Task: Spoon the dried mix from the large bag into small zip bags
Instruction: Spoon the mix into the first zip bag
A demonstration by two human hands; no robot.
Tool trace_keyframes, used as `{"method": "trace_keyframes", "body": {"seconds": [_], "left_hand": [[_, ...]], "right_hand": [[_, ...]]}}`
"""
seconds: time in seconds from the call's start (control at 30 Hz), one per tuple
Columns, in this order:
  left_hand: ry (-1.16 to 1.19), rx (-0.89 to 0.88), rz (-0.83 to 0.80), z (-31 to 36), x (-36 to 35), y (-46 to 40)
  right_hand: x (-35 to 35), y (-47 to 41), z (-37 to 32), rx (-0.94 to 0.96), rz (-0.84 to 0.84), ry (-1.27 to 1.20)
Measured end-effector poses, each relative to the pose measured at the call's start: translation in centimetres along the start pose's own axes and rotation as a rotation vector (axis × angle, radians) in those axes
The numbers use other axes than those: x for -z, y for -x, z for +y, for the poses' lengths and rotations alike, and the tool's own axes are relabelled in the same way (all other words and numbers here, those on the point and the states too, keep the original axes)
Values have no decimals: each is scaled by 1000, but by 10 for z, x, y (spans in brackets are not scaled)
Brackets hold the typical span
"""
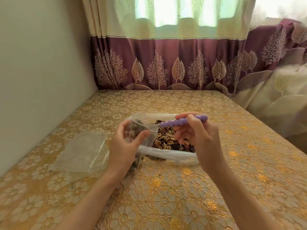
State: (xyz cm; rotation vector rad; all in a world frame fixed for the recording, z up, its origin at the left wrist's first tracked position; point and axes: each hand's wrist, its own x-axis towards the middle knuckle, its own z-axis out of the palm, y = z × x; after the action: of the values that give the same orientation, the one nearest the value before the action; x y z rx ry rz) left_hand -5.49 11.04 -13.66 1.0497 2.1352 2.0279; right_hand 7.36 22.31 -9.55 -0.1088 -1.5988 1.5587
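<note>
The left hand [126, 143] holds a small zip bag [141, 130] with its fingers and thumb curled around the clear plastic. The mouth of this bag is turned up and to the right, toward the other hand, and some dark dried pieces are visible inside it. The lower part of the bag hangs down behind the left palm, close to the table [166, 196].

The right hand [197, 136] grips a purple spoon [181, 121] by its beaded handle, pinched between the thumb and the fingers. The handle lies almost level, and its far end points to the right. The bowl end reaches the mouth of the small zip bag; I cannot tell if it carries any mix.

The large bag [167, 153] lies open on the table, just behind and between the two hands. It is filled with the dried mix [166, 141], brown nut pieces and dark fruit.

To the left of the left hand, a flat stack of empty clear bags [79, 151] lies on the table, apart from the hands. Behind the table hangs a curtain [166, 63] with a purple border.
</note>
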Motion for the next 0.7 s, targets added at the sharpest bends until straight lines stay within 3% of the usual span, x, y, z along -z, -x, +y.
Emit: {"method": "trace_keyframes", "body": {"seconds": [0.23,0.43,0.7], "left_hand": [[25,-7,-1,0,0,1],[-36,-1,21,0,0,0],[-55,-6,56,2,3,1]], "right_hand": [[5,-1,3,25,-17,-41],[19,-9,7,26,211,-141],[42,-10,29,40,464,486]]}}
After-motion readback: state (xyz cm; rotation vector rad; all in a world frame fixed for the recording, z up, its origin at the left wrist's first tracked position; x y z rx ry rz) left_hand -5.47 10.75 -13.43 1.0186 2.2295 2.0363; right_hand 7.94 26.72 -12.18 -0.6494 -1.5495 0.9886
